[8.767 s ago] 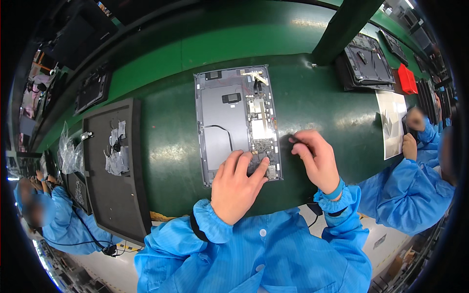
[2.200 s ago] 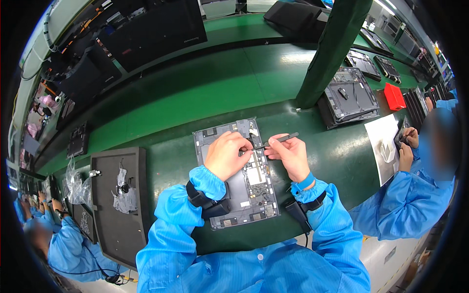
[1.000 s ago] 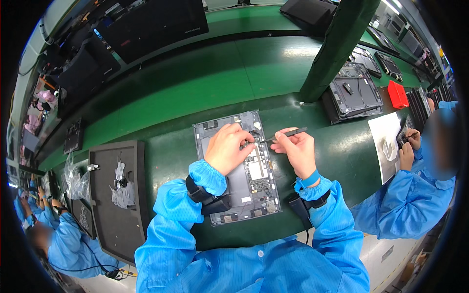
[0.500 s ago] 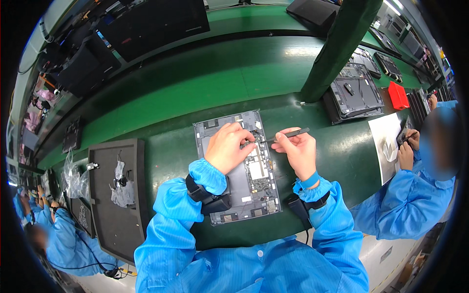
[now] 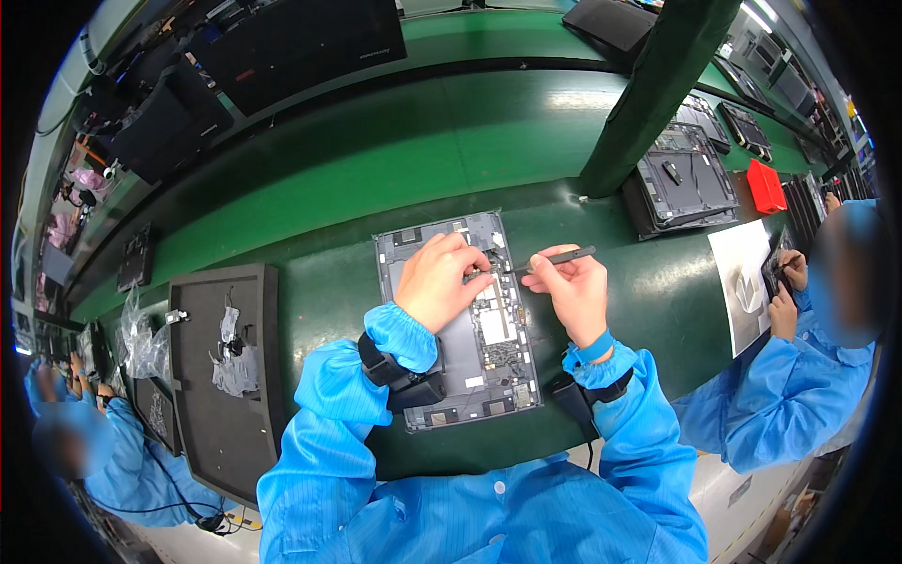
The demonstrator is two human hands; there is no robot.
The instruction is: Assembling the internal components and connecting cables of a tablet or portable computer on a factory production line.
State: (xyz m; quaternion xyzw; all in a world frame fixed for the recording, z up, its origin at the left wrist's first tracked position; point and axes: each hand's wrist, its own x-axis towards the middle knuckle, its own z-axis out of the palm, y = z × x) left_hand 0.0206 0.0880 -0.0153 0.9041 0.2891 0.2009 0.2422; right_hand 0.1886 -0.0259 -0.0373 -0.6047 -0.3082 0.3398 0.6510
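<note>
An opened laptop or tablet casing (image 5: 449, 362) lies on the green bench in front of me, its circuit board (image 5: 498, 329) exposed along the right half. My left hand (image 5: 440, 280) rests over the upper part of the casing, thumb and forefinger closed together at the board; whatever they pinch is hidden. My right hand (image 5: 575, 293), just right of the casing, grips dark tweezers (image 5: 571, 254). Their tip points left to the board's upper edge, close to my left fingertips. Whether the tip touches a part is too small to tell.
A dark foam-lined tray (image 5: 221, 376) with small parts and plastic wrap stands left. Stacked open casings (image 5: 684, 183), a red bin (image 5: 766, 186) and a white sheet (image 5: 742, 287) lie right. A green post (image 5: 658, 89) rises behind. Co-workers sit on both sides.
Both my hands and the tweezers stay almost in place. The co-worker on the right has shifted their hands slightly, and the person at far left has moved their head.
</note>
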